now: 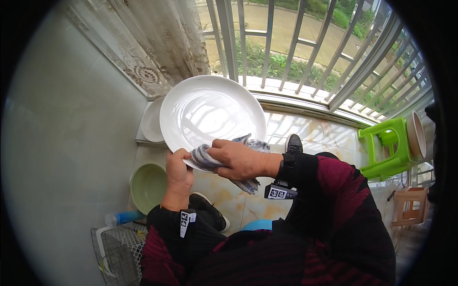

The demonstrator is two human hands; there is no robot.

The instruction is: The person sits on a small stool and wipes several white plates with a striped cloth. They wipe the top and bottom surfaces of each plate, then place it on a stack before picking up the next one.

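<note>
A large round white plate (pixel 214 111), glossy with window reflections, is held out before me. My left hand (pixel 179 169) grips its near left rim, with the thumb on the upper side. In my right hand (pixel 238 159) is a blue, white and grey cloth (pixel 204 157), bunched against the plate's near edge. Part of the cloth lies on the plate beyond my right hand, and a loose end hangs below it. The fingertips of my right hand are partly hidden in the folds.
A smaller white dish (pixel 153 121) stands by the wall, behind the plate. Below it is a pale green basin (pixel 148 187), near a wire cage (pixel 120 250) and a blue bottle (pixel 125 217). At right stands a green plastic stool (pixel 386 150) with a bowl (pixel 416 134). Window bars run ahead.
</note>
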